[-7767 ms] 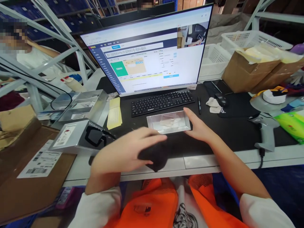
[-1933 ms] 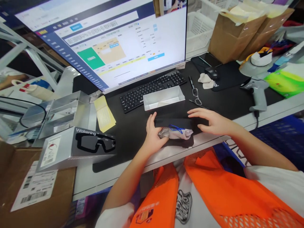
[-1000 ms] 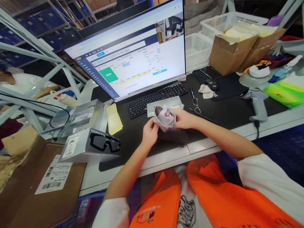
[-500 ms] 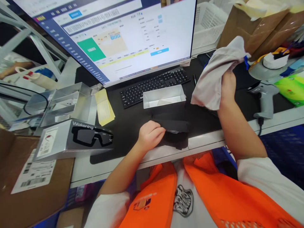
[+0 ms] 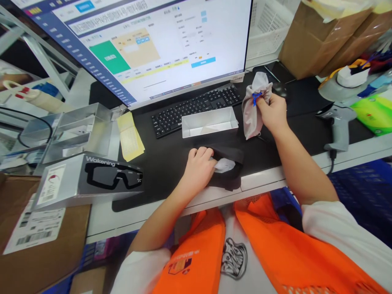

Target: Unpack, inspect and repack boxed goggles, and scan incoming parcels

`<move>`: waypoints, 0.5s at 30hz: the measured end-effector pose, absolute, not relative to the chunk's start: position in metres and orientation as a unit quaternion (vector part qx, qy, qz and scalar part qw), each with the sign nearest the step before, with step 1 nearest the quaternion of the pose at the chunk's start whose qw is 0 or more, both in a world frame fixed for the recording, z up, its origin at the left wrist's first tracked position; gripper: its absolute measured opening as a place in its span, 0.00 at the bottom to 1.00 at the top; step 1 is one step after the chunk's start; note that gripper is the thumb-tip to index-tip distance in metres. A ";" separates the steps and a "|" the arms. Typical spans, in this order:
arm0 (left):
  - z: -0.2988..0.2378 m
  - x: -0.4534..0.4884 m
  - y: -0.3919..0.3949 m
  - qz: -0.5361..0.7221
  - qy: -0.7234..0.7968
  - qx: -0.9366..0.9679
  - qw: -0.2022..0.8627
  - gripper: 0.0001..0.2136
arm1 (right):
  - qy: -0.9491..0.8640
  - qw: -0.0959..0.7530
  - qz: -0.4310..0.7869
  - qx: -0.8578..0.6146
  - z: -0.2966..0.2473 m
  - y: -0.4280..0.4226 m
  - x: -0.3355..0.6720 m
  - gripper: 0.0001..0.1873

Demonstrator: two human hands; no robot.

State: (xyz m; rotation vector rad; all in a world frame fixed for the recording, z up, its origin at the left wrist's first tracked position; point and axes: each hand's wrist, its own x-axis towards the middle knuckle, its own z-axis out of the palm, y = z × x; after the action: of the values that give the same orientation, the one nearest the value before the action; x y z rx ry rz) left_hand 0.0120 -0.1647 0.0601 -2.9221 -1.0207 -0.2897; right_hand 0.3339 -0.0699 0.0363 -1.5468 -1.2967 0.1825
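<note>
My right hand (image 5: 273, 113) grips a grey cloth pouch (image 5: 251, 110) with a blue drawstring, holding it just above the black desk mat to the right of the keyboard (image 5: 196, 109). My left hand (image 5: 198, 168) rests curled on a black case (image 5: 228, 167) near the desk's front edge, its fingers touching a small white piece at the case's opening. An open silver box tray (image 5: 209, 122) lies between the keyboard and the case.
A silver "Wakening" glasses box (image 5: 87, 179) lies at the left with open silver trays (image 5: 70, 132) behind it and yellow papers (image 5: 130, 136) beside it. A monitor (image 5: 147, 45) stands behind the keyboard. A barcode scanner (image 5: 336, 122), cardboard boxes (image 5: 318, 36) and white baskets are at the right.
My right hand has brought the grey pouch down from high at the right to just above the mat by the keyboard. My left hand has stayed on the black case.
</note>
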 end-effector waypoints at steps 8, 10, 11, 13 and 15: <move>0.037 -0.020 -0.153 -0.528 -0.395 -0.675 -0.331 0.08 | -0.533 0.559 0.084 -0.629 0.030 -0.064 0.341 0.17; 0.036 -0.022 -0.148 -0.626 -0.419 -0.535 -0.383 0.13 | -0.542 0.572 0.086 -0.610 0.032 -0.065 0.339 0.15; 0.038 -0.022 -0.146 -0.652 -0.422 -0.481 -0.406 0.15 | -0.548 0.576 0.085 -0.600 0.034 -0.067 0.337 0.14; 0.044 -0.022 -0.140 -0.673 -0.424 -0.414 -0.443 0.18 | -0.560 0.582 0.077 -0.584 0.038 -0.071 0.331 0.11; 0.048 -0.024 -0.135 -0.669 -0.423 -0.387 -0.472 0.20 | -0.577 0.580 0.063 -0.571 0.042 -0.077 0.325 0.09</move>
State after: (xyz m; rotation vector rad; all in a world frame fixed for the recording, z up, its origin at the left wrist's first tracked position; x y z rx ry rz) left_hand -0.0240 -0.1350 0.0482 -1.8124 -1.9812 -3.1316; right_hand 0.3250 -0.0766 0.0415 -1.3351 -1.3481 0.1481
